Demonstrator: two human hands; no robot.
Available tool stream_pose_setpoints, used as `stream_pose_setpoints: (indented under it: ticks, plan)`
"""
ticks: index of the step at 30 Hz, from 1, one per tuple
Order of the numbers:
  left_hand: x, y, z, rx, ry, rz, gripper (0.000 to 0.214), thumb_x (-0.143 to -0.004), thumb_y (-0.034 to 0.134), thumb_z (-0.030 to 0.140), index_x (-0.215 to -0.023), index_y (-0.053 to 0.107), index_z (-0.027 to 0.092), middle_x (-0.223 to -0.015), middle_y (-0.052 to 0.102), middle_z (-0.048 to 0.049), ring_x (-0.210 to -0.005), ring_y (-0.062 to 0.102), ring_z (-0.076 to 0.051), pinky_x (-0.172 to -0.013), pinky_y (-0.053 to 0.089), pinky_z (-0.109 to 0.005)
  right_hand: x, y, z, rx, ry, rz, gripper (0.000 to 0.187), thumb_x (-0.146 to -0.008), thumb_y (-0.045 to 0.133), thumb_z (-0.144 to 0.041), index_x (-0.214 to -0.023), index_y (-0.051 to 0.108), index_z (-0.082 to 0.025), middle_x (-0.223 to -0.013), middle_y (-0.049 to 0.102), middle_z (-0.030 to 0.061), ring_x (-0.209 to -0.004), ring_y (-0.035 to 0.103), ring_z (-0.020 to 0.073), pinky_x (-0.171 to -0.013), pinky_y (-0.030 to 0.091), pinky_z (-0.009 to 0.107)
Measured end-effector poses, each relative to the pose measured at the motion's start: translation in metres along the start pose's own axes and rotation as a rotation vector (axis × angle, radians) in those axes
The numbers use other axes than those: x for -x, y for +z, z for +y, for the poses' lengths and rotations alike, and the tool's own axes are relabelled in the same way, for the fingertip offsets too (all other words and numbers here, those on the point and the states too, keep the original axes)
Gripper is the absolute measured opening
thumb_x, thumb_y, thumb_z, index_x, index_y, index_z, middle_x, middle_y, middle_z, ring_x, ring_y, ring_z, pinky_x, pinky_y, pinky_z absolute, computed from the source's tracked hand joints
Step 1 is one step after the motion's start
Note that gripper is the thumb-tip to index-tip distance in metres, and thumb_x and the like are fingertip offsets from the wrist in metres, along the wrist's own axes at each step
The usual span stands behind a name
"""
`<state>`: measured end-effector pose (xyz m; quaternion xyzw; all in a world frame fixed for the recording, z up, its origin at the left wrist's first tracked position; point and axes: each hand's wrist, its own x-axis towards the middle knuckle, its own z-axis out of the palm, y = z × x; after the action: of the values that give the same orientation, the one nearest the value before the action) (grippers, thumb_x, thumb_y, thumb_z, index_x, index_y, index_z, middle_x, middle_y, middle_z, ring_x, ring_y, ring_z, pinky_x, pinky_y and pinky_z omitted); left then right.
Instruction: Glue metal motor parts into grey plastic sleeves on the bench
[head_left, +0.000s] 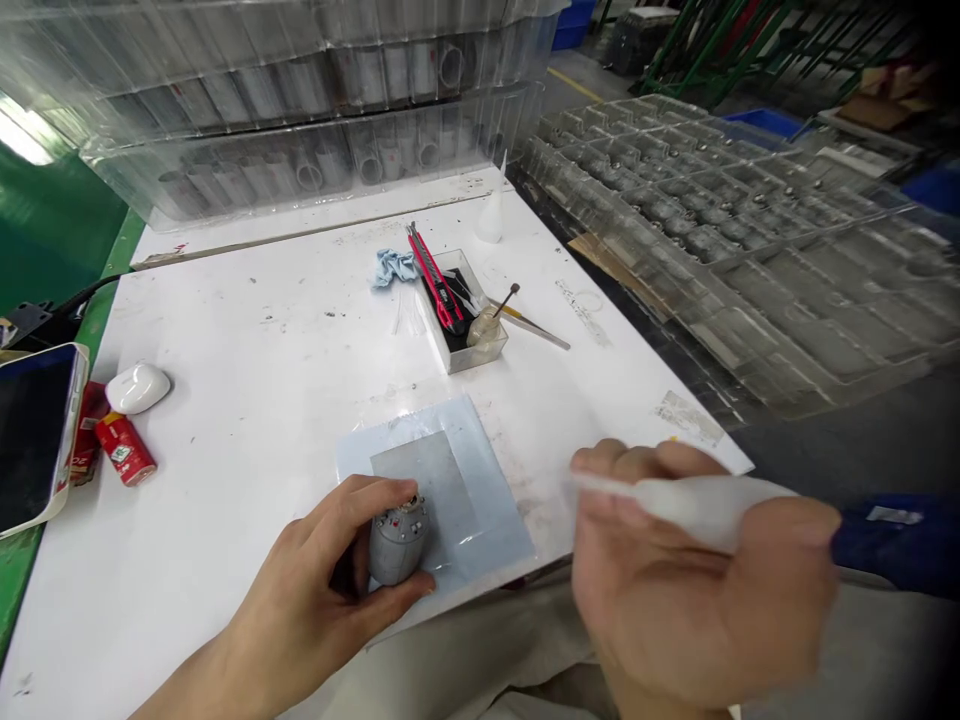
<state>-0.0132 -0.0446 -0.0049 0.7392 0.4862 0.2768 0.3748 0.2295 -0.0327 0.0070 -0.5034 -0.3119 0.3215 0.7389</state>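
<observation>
My left hand is wrapped round a small grey cylindrical motor, which stands upright on a pale blue mat near the table's front edge. My right hand is closed on a white squeeze bottle with a long thin nozzle. The nozzle tip points left and sits to the right of the motor, clear of it. The right hand is blurred by motion.
A clear box holds a red utility knife and a small jar with a brush. A blue rag lies beside it. At left are a phone, a white earbud case and a red tube. Clear plastic trays are stacked behind and right.
</observation>
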Motion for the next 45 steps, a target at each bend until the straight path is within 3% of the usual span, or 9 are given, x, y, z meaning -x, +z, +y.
stream_pose_setpoints:
  ticks: [3, 6, 11, 14, 20, 25, 28, 39, 45]
  plan:
    - [0.003, 0.002, -0.003, 0.054, -0.024, 0.017, 0.056, -0.092, 0.080, 0.026, -0.138, 0.053, 0.042, -0.096, 0.067, 0.0031, -0.053, 0.052, -0.009, -0.045, 0.047, -0.020, -0.046, 0.001, 0.000, 0.176, -0.163, 0.050, 0.030, -0.100, 0.061, -0.052, -0.108, 0.077, -0.028, -0.101, 0.074, 0.0099, -0.090, 0.073, 0.0280, -0.085, 0.061, 0.052]
    - [0.006, 0.002, -0.003, 0.189, -0.165, 0.152, 0.060, -0.085, 0.087, 0.038, -0.137, 0.058, 0.042, -0.091, 0.071, 0.0024, -0.055, 0.056, -0.013, -0.044, 0.048, -0.021, -0.100, 0.008, 0.008, 0.437, -0.213, -0.162, 0.041, -0.093, 0.075, -0.040, -0.131, 0.072, -0.025, -0.123, 0.078, 0.0097, -0.112, 0.074, 0.0282, -0.105, 0.058, 0.052]
    - [-0.003, -0.013, 0.008, 0.438, -0.435, 0.485, 0.076, -0.076, 0.095, 0.035, -0.142, 0.058, 0.041, -0.106, 0.078, 0.0011, -0.079, 0.070, -0.017, -0.065, 0.061, -0.023, -0.168, 0.019, 0.030, 0.753, -0.182, -0.452, 0.025, -0.089, 0.073, -0.030, -0.110, 0.079, -0.017, -0.103, 0.082, 0.0103, -0.095, 0.076, 0.0267, -0.095, 0.058, 0.049]
    - [-0.013, -0.019, 0.009, 0.567, -0.455, 0.535, 0.075, -0.080, 0.091, 0.028, -0.146, 0.055, 0.039, -0.100, 0.079, 0.0022, -0.073, 0.069, -0.014, -0.052, 0.053, -0.016, -0.182, 0.018, 0.038, 0.759, -0.193, -0.483, 0.030, -0.087, 0.076, -0.028, -0.115, 0.078, -0.016, -0.110, 0.082, 0.0126, -0.101, 0.077, 0.0289, -0.095, 0.056, 0.050]
    - [-0.015, -0.014, 0.003, 0.635, -0.324, 0.469, 0.075, -0.078, 0.092, 0.018, -0.143, 0.058, 0.034, -0.103, 0.079, 0.0008, -0.072, 0.073, -0.013, -0.054, 0.058, -0.018, -0.123, 0.002, 0.012, 0.768, -0.464, -0.245, 0.042, -0.094, 0.073, -0.037, -0.132, 0.071, -0.022, -0.126, 0.075, 0.0125, -0.113, 0.070, 0.0268, -0.090, 0.053, 0.043]
    - [-0.012, -0.011, 0.006, 0.604, -0.321, 0.437, 0.073, -0.079, 0.093, 0.018, -0.141, 0.060, 0.037, -0.095, 0.074, 0.0035, -0.067, 0.068, -0.011, -0.049, 0.051, -0.015, -0.043, 0.023, -0.007, 0.804, -0.528, -1.170, 0.022, -0.103, 0.063, -0.016, -0.119, 0.075, -0.024, -0.105, 0.074, 0.0065, -0.094, 0.071, 0.0203, -0.079, 0.060, 0.034]
    - [-0.012, -0.011, 0.005, 0.588, -0.283, 0.429, 0.074, -0.078, 0.093, 0.019, -0.142, 0.060, 0.037, -0.096, 0.072, 0.0039, -0.065, 0.065, -0.010, -0.049, 0.052, -0.016, -0.031, 0.041, -0.002, 0.881, -0.579, -1.399, 0.026, -0.103, 0.057, -0.006, -0.117, 0.074, -0.019, -0.105, 0.073, 0.0091, -0.099, 0.068, 0.0230, -0.083, 0.060, 0.038]
    - [-0.010, -0.008, 0.001, 0.579, -0.247, 0.330, 0.075, -0.083, 0.090, 0.018, -0.145, 0.055, 0.040, -0.084, 0.063, 0.0066, -0.064, 0.052, -0.010, -0.056, 0.047, -0.020, -0.030, 0.071, -0.013, 1.163, -0.903, -1.631, 0.033, -0.072, 0.068, 0.012, -0.079, 0.065, -0.020, -0.080, 0.065, 0.0042, -0.072, 0.061, 0.0239, -0.060, 0.050, 0.040]
    - [-0.011, -0.004, 0.001, 0.545, -0.237, 0.334, 0.073, -0.077, 0.094, 0.021, -0.139, 0.059, 0.038, -0.077, 0.061, 0.0067, -0.065, 0.052, -0.013, -0.054, 0.047, -0.022, -0.033, 0.058, -0.002, 0.896, -0.410, -1.440, 0.017, -0.098, 0.062, -0.007, -0.094, 0.069, -0.022, -0.092, 0.071, 0.0034, -0.084, 0.067, 0.0196, -0.071, 0.055, 0.033]
